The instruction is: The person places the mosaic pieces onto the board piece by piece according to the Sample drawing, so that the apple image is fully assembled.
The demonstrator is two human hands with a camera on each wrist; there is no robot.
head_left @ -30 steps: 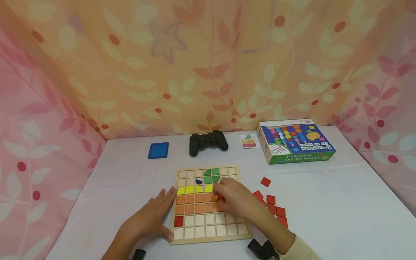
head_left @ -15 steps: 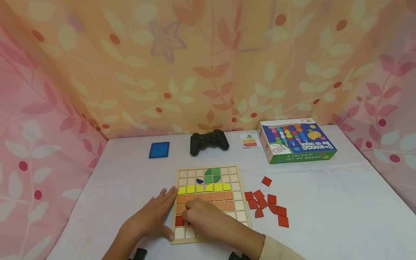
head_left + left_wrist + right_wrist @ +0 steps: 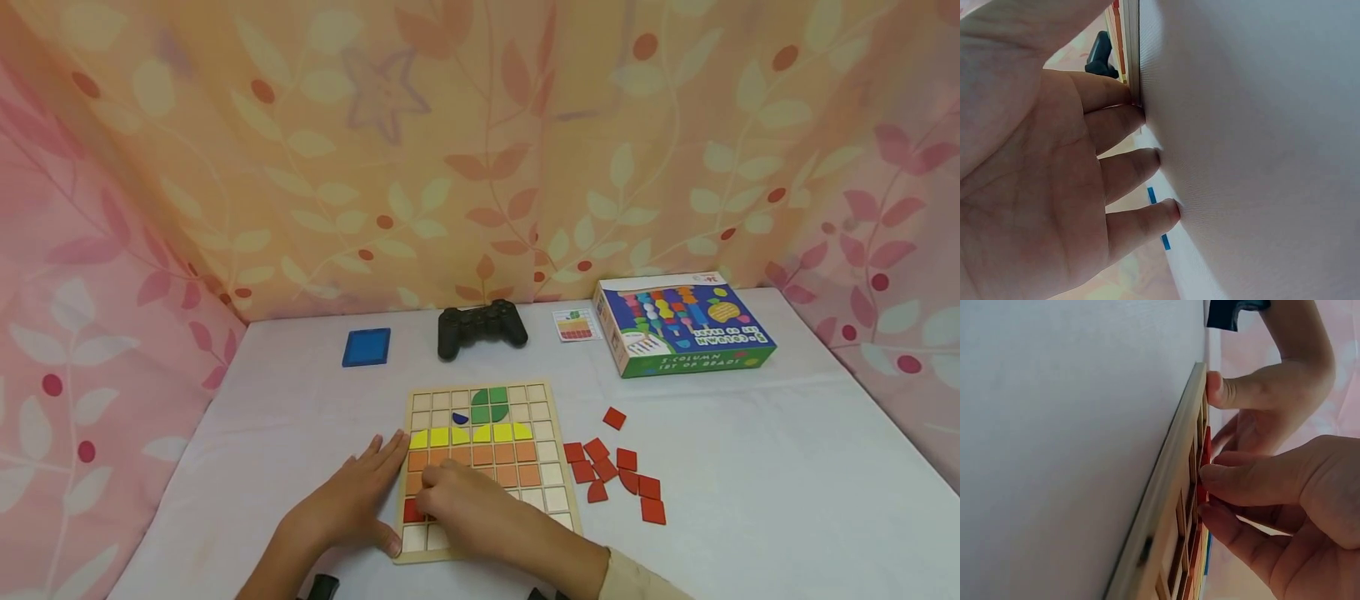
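A: Right hand?
B: The right hand (image 3: 468,504) pinches a flat red tile (image 3: 1202,494) between thumb and fingertips, at the lower left of a pale wooden grid board (image 3: 551,451). Fingers cover most of the tile; whether it is fully seated, the observer cannot tell.

A: Left hand?
B: The left hand (image 3: 348,500) lies with fingers extended — fingertips at the board's left edge, thumb at its near left corner. It grips nothing.

A: Pieces on the board?
B: A red square piece (image 3: 413,510) sits in the leftmost cell of the row being worked. Above it are two rows of orange squares (image 3: 483,455), then yellow pieces (image 3: 503,432), a dark blue half-round (image 3: 461,418) and a green cluster (image 3: 490,406).

A: Surroundings?
B: Loose red tiles (image 3: 604,470) lie right of the board. Beyond it, left to right: a flat blue square tray (image 3: 367,347), a black game controller (image 3: 482,329), a small printed card (image 3: 576,325) and a colourful cardboard box (image 3: 682,325).
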